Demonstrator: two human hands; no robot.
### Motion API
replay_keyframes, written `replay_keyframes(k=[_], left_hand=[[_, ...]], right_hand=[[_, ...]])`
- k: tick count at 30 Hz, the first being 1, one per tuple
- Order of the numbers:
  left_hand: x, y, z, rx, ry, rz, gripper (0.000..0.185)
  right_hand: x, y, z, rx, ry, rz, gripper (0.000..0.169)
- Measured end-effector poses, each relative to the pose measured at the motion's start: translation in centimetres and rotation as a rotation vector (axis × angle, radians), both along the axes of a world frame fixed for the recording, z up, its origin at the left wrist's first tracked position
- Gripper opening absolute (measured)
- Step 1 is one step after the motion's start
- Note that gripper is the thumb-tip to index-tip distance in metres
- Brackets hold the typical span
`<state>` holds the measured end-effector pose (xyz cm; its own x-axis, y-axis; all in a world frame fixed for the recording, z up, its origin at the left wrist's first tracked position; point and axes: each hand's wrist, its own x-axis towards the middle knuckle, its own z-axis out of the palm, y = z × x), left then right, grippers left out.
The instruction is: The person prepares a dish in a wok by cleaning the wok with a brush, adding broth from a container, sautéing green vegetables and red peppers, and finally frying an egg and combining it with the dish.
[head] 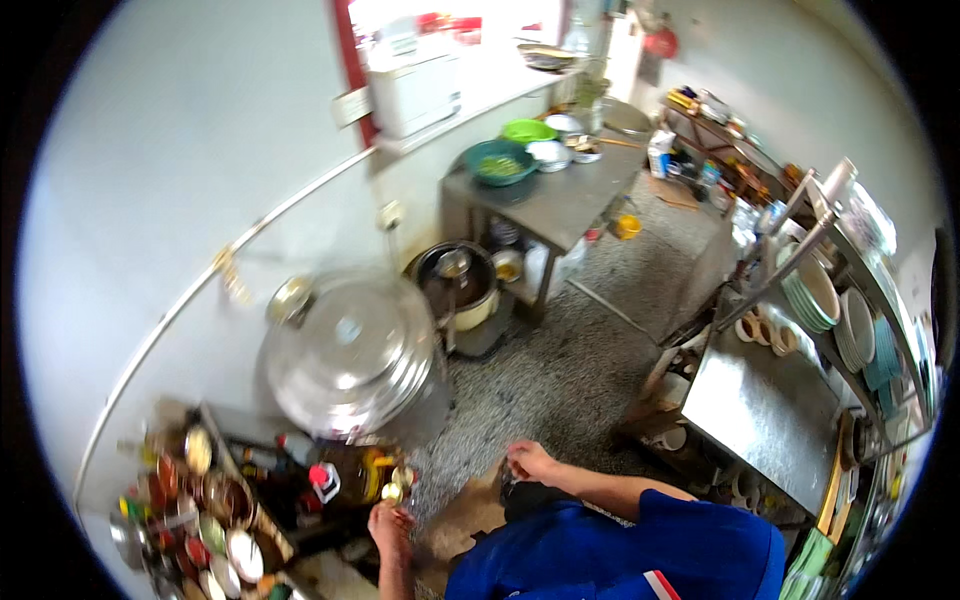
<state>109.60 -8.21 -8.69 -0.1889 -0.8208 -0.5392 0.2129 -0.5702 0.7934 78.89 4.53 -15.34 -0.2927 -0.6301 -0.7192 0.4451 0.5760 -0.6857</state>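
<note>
My left hand (391, 527) hangs at the lower middle, beside yellow-capped bottles (379, 472) on the floor; its fingers are blurred, and I cannot tell whether it holds anything. My right hand (529, 460) is in front of my body over the speckled floor (517, 390), its fingers curled, with no object visible in it. A large round metal pot with a shiny lid (352, 352) stands ahead on the left. Behind it a dark-filled pot (480, 311) has a ladle (452, 270) in it.
A metal table (592, 191) bears a green basin (499, 163) and bowls. On the right, a steel worktop (757, 405) stands under a rack of stacked plates (810, 292). Seasoning jars and bowls (225, 502) crowd the lower left. A brown mat (472, 517) lies near me.
</note>
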Motion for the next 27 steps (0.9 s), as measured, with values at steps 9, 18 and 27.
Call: replay_keyframes(k=[9, 18, 27], left_hand=[[-31.2, -12.3, -3.4, 0.081, -0.155, -0.564, 0.016], [-58.9, -12.5, -6.3, 0.085, -0.37, -1.042, 0.016], [-95.1, -10.7, 0.9, -0.052, -0.003, -1.128, 0.014]], right_hand=[[-21.9, 3.9, 2.7, 0.0, 0.16, -0.415, 0.028], [-48.4, 4.2, 4.4, -0.064, 0.041, -0.788, 0.022], [-73.8, 3.3, 10.7, -0.069, 0.165, -0.956, 0.023]])
